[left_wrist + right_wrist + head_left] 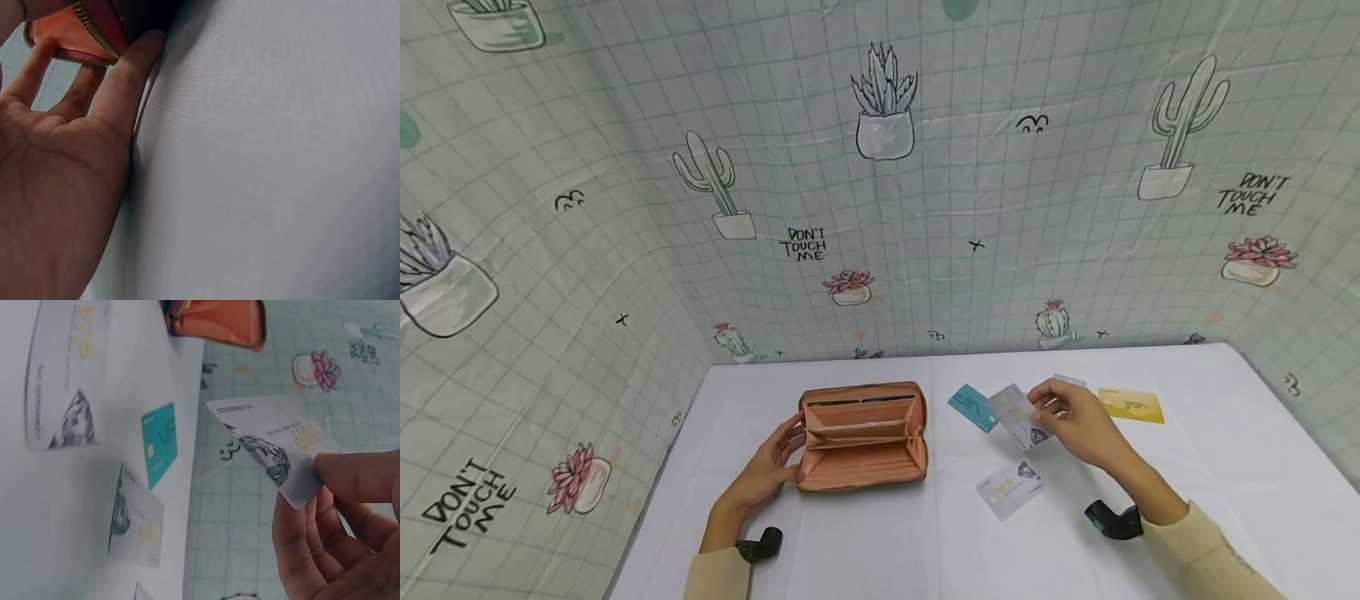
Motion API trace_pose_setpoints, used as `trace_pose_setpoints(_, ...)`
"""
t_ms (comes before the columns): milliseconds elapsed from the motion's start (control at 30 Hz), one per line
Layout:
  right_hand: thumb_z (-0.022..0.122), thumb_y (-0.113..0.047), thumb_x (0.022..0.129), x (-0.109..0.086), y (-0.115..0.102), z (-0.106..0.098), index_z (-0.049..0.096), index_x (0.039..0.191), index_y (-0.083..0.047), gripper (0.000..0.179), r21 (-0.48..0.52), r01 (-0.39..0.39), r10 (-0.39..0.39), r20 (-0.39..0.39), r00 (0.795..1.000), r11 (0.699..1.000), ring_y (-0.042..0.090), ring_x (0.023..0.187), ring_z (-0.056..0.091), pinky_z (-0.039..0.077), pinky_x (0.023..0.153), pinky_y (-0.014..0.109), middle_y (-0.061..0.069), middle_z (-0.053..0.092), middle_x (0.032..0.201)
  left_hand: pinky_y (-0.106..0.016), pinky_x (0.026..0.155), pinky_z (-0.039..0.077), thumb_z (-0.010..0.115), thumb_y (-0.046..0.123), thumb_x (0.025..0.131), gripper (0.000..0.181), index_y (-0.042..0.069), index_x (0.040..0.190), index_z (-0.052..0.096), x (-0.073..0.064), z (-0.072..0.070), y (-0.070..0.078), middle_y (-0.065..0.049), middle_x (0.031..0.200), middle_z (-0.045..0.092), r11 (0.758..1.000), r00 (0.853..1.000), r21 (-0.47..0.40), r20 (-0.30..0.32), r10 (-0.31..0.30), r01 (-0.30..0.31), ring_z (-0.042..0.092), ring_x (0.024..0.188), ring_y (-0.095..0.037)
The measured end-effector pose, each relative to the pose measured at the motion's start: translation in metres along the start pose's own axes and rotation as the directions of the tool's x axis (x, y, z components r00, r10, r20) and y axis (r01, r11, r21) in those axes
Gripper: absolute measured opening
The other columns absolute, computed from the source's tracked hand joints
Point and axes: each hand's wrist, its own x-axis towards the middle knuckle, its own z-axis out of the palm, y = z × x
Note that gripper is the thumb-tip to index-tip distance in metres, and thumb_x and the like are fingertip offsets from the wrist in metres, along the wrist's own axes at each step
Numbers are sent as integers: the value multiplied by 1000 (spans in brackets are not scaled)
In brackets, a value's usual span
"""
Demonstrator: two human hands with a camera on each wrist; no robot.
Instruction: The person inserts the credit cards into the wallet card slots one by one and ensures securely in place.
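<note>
At the table's left, a brown zip wallet (863, 475) lies spread wide, its inner compartments showing and cards' edges visible in its upper slots. My left hand (767, 467) holds the wallet by its left side; the zipper teeth beside the fingers (128, 78) show in the left wrist view. Between thumb and fingers, my right hand (1078, 421) pinches a silver VIP card (1015, 415), raised and tilted above the table. That held card (269, 440) shows its diamond picture in the right wrist view.
A teal card (972, 408) lies just left of the held one. Another silver VIP card (1009, 490) lies nearer the front. Behind the right hand is a partly hidden silver card (1070, 381), with a yellow card (1131, 406) to its right. A patterned cloth (940, 192) stands behind the table.
</note>
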Motion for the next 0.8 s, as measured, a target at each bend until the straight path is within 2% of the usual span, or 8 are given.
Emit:
trace_pose_setpoints(133,70,8,94,5,-5,9,70,107,2,14,34,3,-3,16,1000,999,23,91,65,54,78,23,11,70,101,-53,125,21,72,-8,84,103,6,170,17,-2,0,-1,-24,168,22,1000,1000,-6,-4,-4,4,21,157,-40)
trace_pose_setpoints(367,69,8,94,14,-14,22,70,107,1,14,81,29,-32,34,999,996,23,90,66,55,76,26,11,69,101,-47,124,26,73,-7,86,102,7,170,17,-3,-1,-3,-24,168,22,1000,1000,-6,10,7,-7,21,157,-39)
trace_pose_setpoints(633,70,8,94,30,-34,41,70,105,0,14,136,82,-87,31,996,987,21,89,67,55,74,28,10,70,100,-55,126,19,72,-9,84,103,6,170,17,-1,-2,-3,-25,169,22,1000,1000,-7,6,12,-12,20,158,-41)
trace_pose_setpoints(800,69,9,94,42,-48,54,70,106,1,13,179,120,-128,34,991,976,21,87,68,56,73,29,12,70,99,-56,126,19,72,-10,83,104,6,170,17,0,-1,-3,-25,169,22,1000,1000,-16,-3,7,-7,20,158,-41)
